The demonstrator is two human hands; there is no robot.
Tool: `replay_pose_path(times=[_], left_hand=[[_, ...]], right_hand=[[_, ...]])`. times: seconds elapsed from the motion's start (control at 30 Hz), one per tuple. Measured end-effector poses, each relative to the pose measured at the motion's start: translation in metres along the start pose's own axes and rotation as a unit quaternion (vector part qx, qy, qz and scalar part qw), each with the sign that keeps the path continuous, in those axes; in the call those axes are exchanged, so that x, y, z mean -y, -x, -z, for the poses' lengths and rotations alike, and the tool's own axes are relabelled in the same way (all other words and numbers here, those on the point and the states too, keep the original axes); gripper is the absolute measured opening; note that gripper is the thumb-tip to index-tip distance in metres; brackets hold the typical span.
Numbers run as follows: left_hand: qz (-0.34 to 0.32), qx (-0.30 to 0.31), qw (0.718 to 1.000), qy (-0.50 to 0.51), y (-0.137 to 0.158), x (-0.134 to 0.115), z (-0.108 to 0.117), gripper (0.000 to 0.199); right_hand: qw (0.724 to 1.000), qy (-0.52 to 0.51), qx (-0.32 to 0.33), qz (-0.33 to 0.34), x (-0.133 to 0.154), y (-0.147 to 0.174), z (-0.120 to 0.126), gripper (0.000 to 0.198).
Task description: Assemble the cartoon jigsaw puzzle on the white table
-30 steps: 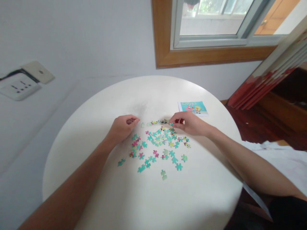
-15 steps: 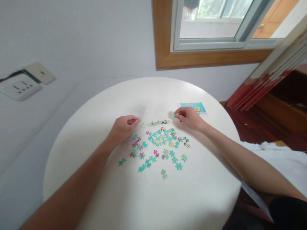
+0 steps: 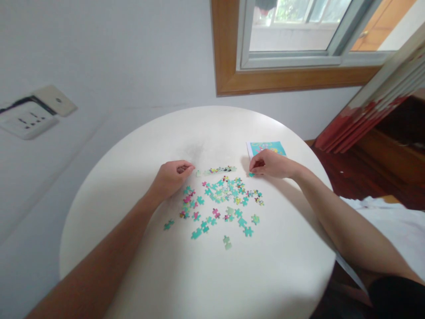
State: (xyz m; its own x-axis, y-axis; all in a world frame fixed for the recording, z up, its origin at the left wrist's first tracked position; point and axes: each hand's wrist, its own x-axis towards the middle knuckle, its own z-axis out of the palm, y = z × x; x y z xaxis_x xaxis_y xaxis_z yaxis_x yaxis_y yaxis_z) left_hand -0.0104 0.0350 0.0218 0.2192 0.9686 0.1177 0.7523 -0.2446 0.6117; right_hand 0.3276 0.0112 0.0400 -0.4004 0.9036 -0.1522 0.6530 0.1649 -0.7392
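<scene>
My right hand (image 3: 264,164) pinches a teal jigsaw puzzle piece (image 3: 251,174) low over the table, just in front of the picture card (image 3: 267,147). Between my hands lies a narrow strip of joined puzzle pieces (image 3: 217,170), pale green at its left end and multicoloured farther right. My left hand (image 3: 175,173) rests by that left end, its fingers curled together; whether anything is in them is hidden. Several loose puzzle pieces (image 3: 221,190), mostly teal with some pink and yellow, are spread in front of the strip. A pale green pair (image 3: 227,242) lies closest to me.
Everything lies on a round white table (image 3: 146,274). Behind it are a wall with a socket (image 3: 29,119) and a wood-framed window (image 3: 229,79). A red and cream curtain (image 3: 345,124) hangs at the right, and white cloth (image 3: 381,226) lies beside the table.
My right hand has moved right and toward me with the teal puzzle piece, down nearer the tabletop, uncovering more of the picture card. My left hand stays put.
</scene>
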Motion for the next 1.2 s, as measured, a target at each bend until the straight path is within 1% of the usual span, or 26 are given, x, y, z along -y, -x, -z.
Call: replay_pose_path(times=[0.13, 0.23, 0.47, 0.63, 0.77, 0.87, 1.07, 1.2], left_hand=[[-0.001, 0.003, 1.0, -0.002, 0.0, 0.001, 0.0, 0.034], [-0.003, 0.006, 1.0, -0.002, -0.001, 0.001, 0.0, 0.034], [0.002, 0.006, 1.0, 0.004, 0.0, -0.002, 0.0, 0.033], [0.002, 0.005, 1.0, 0.002, 0.001, -0.001, 0.0, 0.032], [0.0, 0.011, 1.0, 0.006, 0.0, 0.002, -0.001, 0.033], [0.0, 0.01, 1.0, 0.007, 0.0, 0.004, -0.001, 0.033], [-0.005, 0.004, 1.0, 0.005, 0.0, 0.004, -0.002, 0.034], [-0.002, 0.003, 1.0, 0.008, 0.001, 0.002, -0.002, 0.032]], right_hand=[[0.999, 0.009, 0.045, -0.01, -0.001, 0.002, 0.0, 0.007], [0.998, 0.026, 0.06, -0.011, -0.001, 0.003, 0.0, 0.007], [0.996, 0.076, 0.046, -0.015, 0.002, 0.006, -0.001, 0.006], [0.994, 0.092, 0.046, -0.024, 0.002, 0.007, -0.001, 0.007], [0.994, 0.102, 0.043, -0.014, 0.003, 0.008, 0.0, 0.005], [0.996, 0.084, 0.016, -0.003, 0.005, 0.008, 0.0, 0.008], [0.994, 0.054, -0.091, 0.027, 0.01, 0.002, -0.01, 0.01], [0.988, 0.019, -0.142, 0.06, 0.011, -0.001, -0.014, 0.009]])
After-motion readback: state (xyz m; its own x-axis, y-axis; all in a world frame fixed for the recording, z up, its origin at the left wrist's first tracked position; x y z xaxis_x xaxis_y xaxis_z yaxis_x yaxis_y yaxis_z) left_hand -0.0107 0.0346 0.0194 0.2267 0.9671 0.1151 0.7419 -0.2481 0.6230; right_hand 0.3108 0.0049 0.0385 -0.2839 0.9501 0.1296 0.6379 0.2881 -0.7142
